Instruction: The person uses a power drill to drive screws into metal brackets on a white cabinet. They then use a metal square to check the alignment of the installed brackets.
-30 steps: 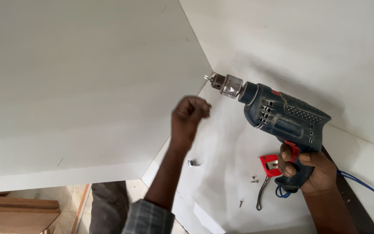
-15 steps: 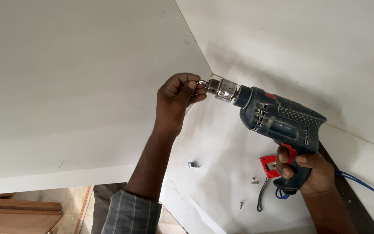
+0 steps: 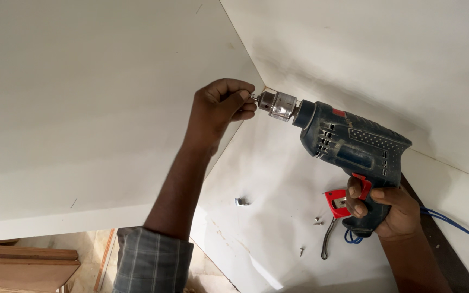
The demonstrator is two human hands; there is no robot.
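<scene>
Drill (image 3: pixel 348 149): blue corded power drill, chuck (image 3: pixel 278 104) aimed into the inside corner where the white panels (image 3: pixel 93 97) meet. We take the drill as the reference for everything else.

Right hand (image 3: pixel 386 209) is wrapped around the drill's grip, index finger lying on the red trigger (image 3: pixel 360 182). Left hand (image 3: pixel 218 111) sits just ahead of the chuck, fingers pinched closed at the bit tip. We judge it's steadying a small screw or the bit itself, but can't tell which; too small to resolve.

Step, as we read it: seating the tip at the corner joint before driving. The next move calls for the tip held square to the panel, left fingers clear of the chuck, then a light trigger squeeze.

Below the drill on the white base panel (image 3: pixel 278 195): a red-handled tool (image 3: pixel 336 202) beside the grip, a few loose screws (image 3: pixel 318 221) near it, a small metal fitting (image 3: pixel 240 202) further left. Blue cord (image 3: pixel 451 225) trails right of the grip.
</scene>
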